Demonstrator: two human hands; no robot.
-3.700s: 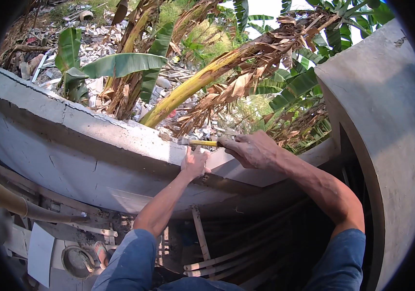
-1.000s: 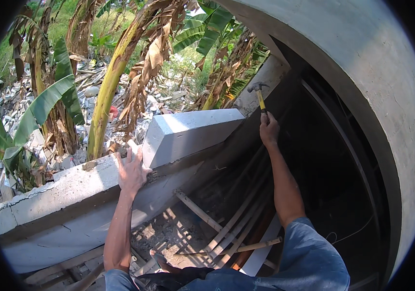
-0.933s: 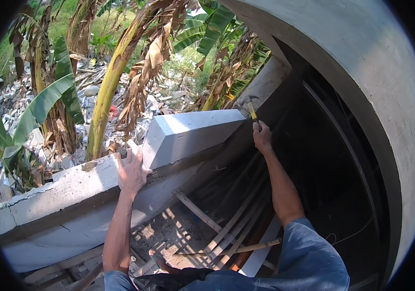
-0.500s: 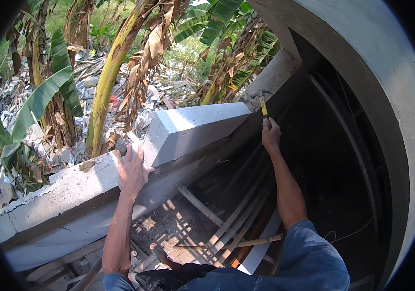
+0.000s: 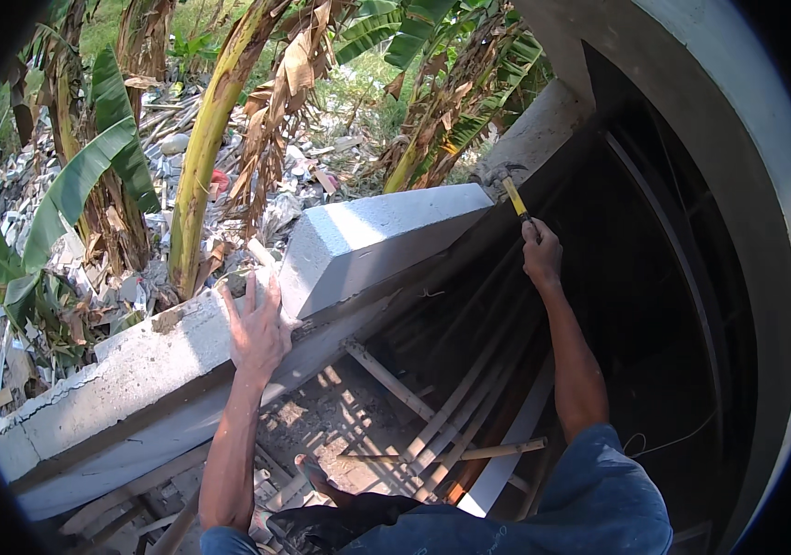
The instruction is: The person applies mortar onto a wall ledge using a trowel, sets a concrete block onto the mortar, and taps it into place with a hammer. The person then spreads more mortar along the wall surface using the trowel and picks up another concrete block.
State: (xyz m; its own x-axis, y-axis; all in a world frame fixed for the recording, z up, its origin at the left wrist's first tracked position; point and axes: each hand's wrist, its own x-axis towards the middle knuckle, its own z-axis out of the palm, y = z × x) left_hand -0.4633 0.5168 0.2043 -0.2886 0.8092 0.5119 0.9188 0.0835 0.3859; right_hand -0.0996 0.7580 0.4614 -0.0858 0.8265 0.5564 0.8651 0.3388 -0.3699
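A pale grey block (image 5: 381, 236) stands on top of a low, rough masonry wall (image 5: 169, 342). My left hand (image 5: 259, 333) rests on the wall at the block's near end, fingers spread and pointing away from me. It holds nothing; the thumb side is against or very close to the block, I cannot tell which. My right hand (image 5: 542, 254) is closed around the lower handle of a hammer (image 5: 515, 196) with a yellow and black grip. The hammer's metal head is up by the block's far end, over the wall top. Whether it touches anything is unclear.
Banana plants (image 5: 206, 153) and broken rubble (image 5: 183, 139) lie beyond the wall. A curved concrete edge (image 5: 737, 102) rises on the right beside a dark space. Below me are bamboo poles (image 5: 506, 448), wooden strips (image 5: 391, 384) and my foot (image 5: 317, 476).
My right hand and the hammer are slightly farther right, and the hammer's handle leans more. My left hand keeps its place beside the block. The whole view has shifted a little.
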